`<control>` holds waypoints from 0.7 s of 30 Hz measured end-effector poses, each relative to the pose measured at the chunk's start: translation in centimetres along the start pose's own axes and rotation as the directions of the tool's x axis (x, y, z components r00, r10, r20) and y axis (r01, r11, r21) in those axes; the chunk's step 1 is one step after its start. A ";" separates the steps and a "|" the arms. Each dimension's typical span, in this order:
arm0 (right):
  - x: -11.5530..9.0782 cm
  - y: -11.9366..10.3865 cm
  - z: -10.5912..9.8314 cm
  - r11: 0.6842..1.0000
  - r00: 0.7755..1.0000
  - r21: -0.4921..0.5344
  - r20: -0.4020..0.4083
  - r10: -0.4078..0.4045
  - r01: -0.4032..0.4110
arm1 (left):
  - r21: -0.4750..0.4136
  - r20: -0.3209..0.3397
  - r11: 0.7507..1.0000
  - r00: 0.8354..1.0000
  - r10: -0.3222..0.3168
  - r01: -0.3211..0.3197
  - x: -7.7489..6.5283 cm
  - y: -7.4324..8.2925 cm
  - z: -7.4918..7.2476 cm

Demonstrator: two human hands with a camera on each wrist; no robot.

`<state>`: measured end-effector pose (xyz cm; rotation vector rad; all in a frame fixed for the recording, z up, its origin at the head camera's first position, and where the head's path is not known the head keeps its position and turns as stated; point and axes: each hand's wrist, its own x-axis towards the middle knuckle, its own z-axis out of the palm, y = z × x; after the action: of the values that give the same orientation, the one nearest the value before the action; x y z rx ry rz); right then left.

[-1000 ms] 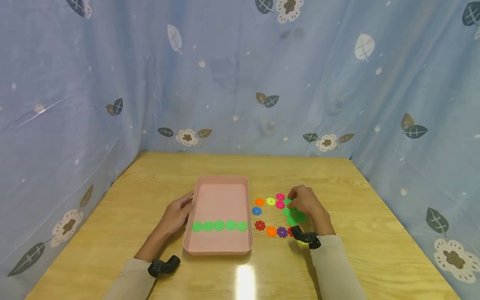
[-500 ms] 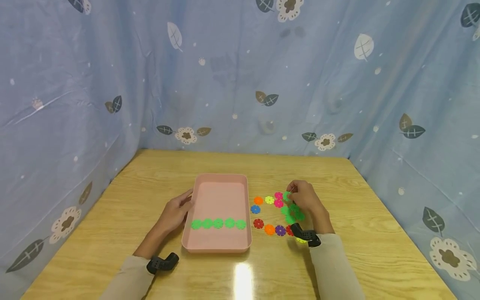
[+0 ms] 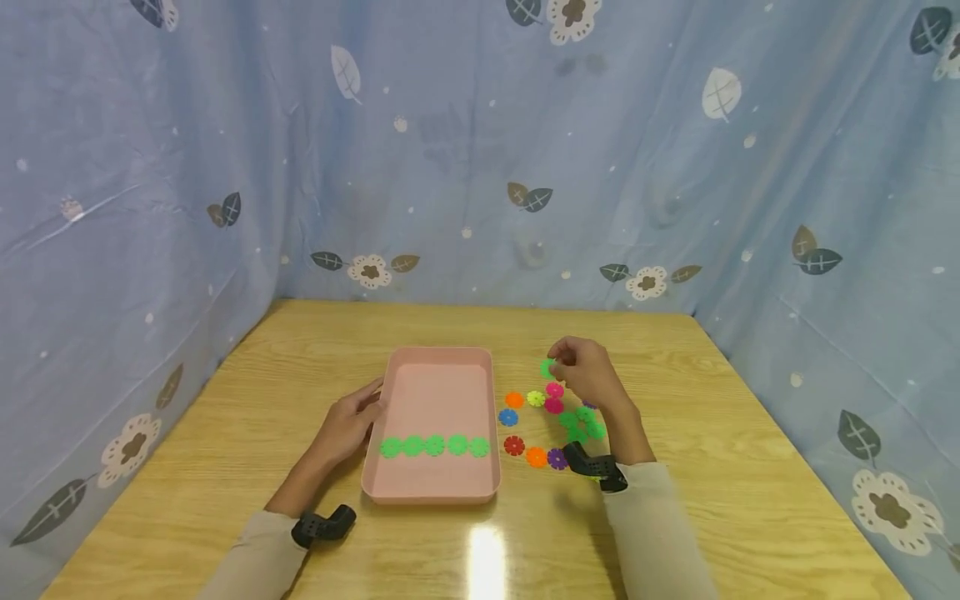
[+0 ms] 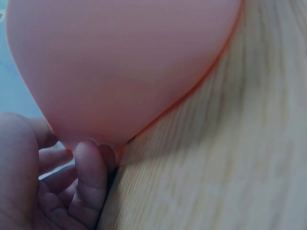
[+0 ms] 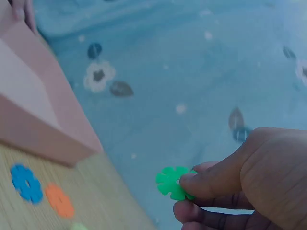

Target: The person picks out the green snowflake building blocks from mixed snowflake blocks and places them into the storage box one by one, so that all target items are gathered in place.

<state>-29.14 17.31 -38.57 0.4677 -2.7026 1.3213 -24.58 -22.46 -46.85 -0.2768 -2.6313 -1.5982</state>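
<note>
A green snowflake disc point(image 3: 547, 368) with a notched edge is pinched between thumb and fingers of my right hand point(image 3: 588, 379), raised above the loose discs right of the tray. The right wrist view shows this green disc point(image 5: 168, 182) jutting from the fingertips. My left hand point(image 3: 347, 429) holds the left side of a shallow pink tray point(image 3: 431, 500), fingers curled at its edge in the left wrist view. Inside the tray, several green discs point(image 3: 435, 446) form a row across the lower part.
Between tray and right forearm lie loose discs: a green cluster point(image 3: 581, 423), pink point(image 3: 553, 406), yellow point(image 3: 536, 398), orange point(image 3: 513, 400), blue point(image 3: 508, 417), red point(image 3: 513, 446) and purple point(image 3: 557, 459). The right wrist partly covers others. A blue patterned curtain point(image 3: 465, 167) surrounds the wooden table point(image 3: 337, 333).
My right hand has lifted the green disc from the pile and carried it up and left, past the pink discs. The left hand stays at the tray.
</note>
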 end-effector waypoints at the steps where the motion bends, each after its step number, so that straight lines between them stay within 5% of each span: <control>1: 0.1 -0.5 0.3 1.000 1.000 0.004 0.000 -0.014 0.014 | -0.010 0.001 1.000 1.000 -0.003 0.003 0.0 0.0 0.0; 8: 0.4 -3.0 2.4 0.994 0.993 -0.014 0.052 -0.106 0.106 | -0.015 0.010 0.999 1.000 -0.029 0.029 0.0 0.3 -0.1; 17: 1.4 -5.5 6.1 0.981 0.962 -0.003 0.199 -0.188 0.192 | -0.025 0.040 0.999 0.999 -0.032 0.033 -1.5 3.8 -0.6; 21: 1.9 -6.2 7.6 0.979 0.943 0.033 0.263 -0.202 0.200 | -0.023 0.035 0.999 0.999 -0.029 0.030 -1.5 3.8 -0.6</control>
<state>-28.63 7.27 -38.19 0.9588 -2.7608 1.2934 -22.49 -21.44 -43.45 -0.2709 -2.6561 -1.6485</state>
